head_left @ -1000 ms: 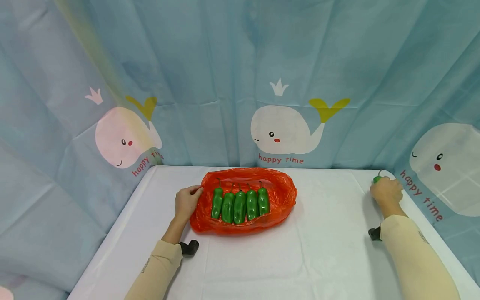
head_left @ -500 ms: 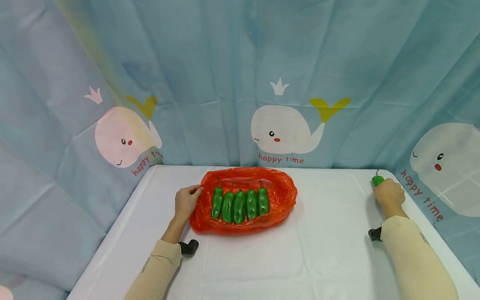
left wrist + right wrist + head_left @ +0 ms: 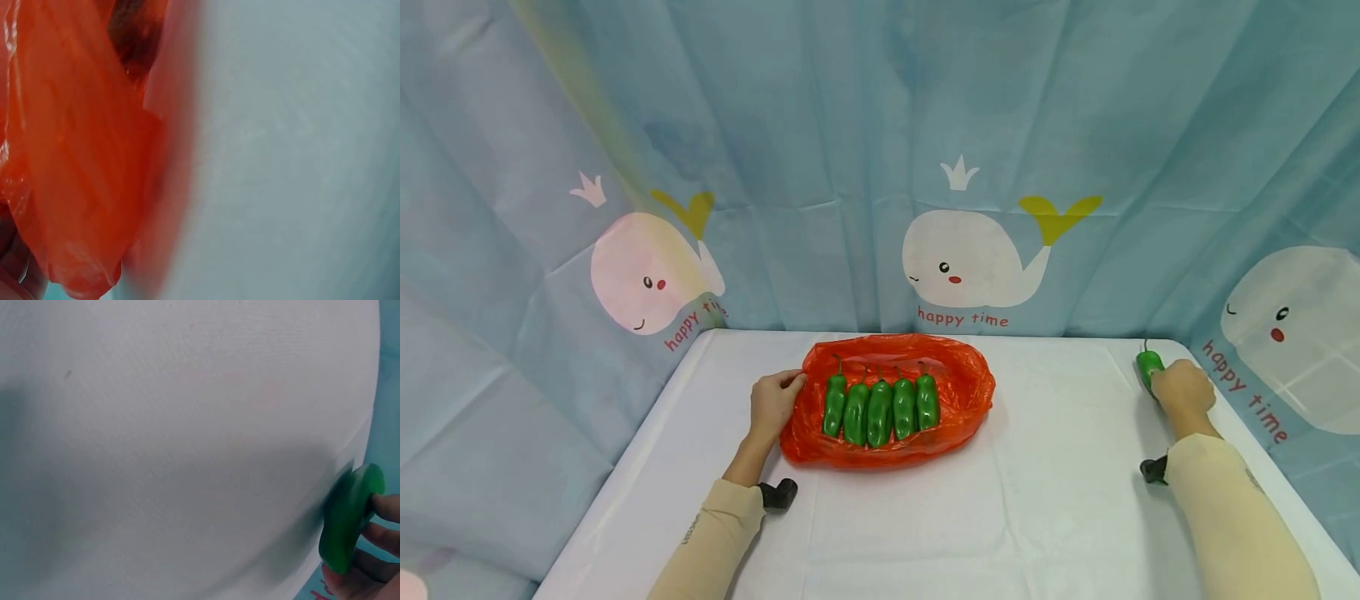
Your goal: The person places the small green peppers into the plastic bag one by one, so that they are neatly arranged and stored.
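Note:
At the left end of a crumpled red plastic bag (image 3: 972, 392), my left hand (image 3: 772, 407) pinches the bag's edge between thumb and fingers. Several long green peppers (image 3: 880, 414) lie side by side inside it, stems pointing away from me. Near the far right corner of the table, my right hand (image 3: 1183, 393) holds another green pepper (image 3: 1147, 364), its stem end out beyond the fingers. The right wrist view has the thumb and fingers around this pepper (image 3: 345, 515), with its shadow on the cloth. Red plastic (image 3: 78, 144) fills the left wrist view's left side.
A white cloth (image 3: 1060, 500) covers the table. Blue curtains (image 3: 820, 150) printed with whales hang along its back and sides, close to my right hand. Black wrist-worn pieces (image 3: 778, 495) stick out below both hands.
My right hand has shifted slightly right and toward me. More of its pepper shows now, leaning to the left of the fingers. The left hand, the bag and the peppers inside stay put.

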Available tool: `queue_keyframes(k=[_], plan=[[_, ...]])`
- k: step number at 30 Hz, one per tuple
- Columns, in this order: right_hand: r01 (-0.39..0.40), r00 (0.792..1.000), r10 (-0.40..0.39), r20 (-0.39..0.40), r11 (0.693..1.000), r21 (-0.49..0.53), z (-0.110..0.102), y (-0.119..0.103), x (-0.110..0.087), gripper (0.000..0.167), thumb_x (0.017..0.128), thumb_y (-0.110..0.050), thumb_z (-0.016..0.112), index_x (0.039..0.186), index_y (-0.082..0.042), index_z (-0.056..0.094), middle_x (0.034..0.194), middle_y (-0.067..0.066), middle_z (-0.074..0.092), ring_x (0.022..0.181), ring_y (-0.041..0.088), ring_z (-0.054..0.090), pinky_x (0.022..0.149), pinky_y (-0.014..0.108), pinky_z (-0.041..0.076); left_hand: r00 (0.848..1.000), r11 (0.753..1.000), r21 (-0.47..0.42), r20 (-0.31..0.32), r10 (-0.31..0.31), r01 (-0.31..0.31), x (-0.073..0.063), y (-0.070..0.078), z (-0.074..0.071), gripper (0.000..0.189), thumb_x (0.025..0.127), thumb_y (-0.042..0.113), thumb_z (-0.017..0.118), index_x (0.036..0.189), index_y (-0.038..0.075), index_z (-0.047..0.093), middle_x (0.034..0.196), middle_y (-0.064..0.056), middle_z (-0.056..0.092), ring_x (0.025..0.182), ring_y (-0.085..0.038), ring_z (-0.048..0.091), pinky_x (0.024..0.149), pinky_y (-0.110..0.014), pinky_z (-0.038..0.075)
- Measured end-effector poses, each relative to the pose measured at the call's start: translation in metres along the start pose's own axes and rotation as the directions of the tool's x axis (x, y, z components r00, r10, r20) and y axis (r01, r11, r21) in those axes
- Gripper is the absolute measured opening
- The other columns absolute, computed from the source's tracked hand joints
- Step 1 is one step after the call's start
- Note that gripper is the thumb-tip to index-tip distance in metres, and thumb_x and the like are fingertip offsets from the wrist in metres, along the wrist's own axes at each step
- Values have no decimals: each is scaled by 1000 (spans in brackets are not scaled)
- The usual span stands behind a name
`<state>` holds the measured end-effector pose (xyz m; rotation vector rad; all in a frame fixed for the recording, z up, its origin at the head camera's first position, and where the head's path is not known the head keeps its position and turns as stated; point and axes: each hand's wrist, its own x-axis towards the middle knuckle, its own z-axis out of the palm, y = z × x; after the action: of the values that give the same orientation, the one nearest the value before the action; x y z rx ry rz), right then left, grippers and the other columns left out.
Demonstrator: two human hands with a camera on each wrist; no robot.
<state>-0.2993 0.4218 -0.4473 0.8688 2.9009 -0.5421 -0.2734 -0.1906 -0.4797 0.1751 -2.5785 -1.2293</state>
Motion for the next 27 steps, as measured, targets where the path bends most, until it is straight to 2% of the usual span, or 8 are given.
queue_keyframes(k=[4,8,16,23,27], plan=[[25,1000,-25,0,999,19,1,0,2,48,96,-21,48,114,24,46,97,34,54,82,39,52,73,48,49,1000,1000,2,3,-6,6,0,0,0,32,97,25,60,116,2,71,111,-18,72,103,-33,67,91,-46,56],[40,999,-40,6,999,25,0,0,2,50,94,-21,52,114,24,46,99,36,55,83,40,54,73,49,50,1000,1000,1,5,-6,6,-1,-1,0,32,96,25,60,116,2,71,111,-18,72,102,-33,67,91,-46,56],[3,999,-5,41,998,60,-2,0,3,53,97,-24,52,118,24,44,103,35,52,88,40,51,81,50,50,1000,1000,-7,-9,18,-19,2,-3,0,31,96,25,61,114,2,72,109,-18,73,101,-33,68,90,-46,56],[2,998,-7,58,997,74,-4,4,6,57,95,-26,53,119,25,44,103,34,52,89,39,51,77,48,50,1000,1000,-9,2,3,-3,2,-3,0,32,96,25,61,115,2,72,110,-17,73,102,-33,67,91,-46,56],[-13,997,5,78,995,103,-4,6,8,58,95,-26,52,121,25,43,104,34,51,90,39,49,79,49,50,1000,1000,-4,-2,8,-8,2,-4,1,32,96,25,61,114,2,72,109,-17,73,101,-33,67,90,-45,56]])
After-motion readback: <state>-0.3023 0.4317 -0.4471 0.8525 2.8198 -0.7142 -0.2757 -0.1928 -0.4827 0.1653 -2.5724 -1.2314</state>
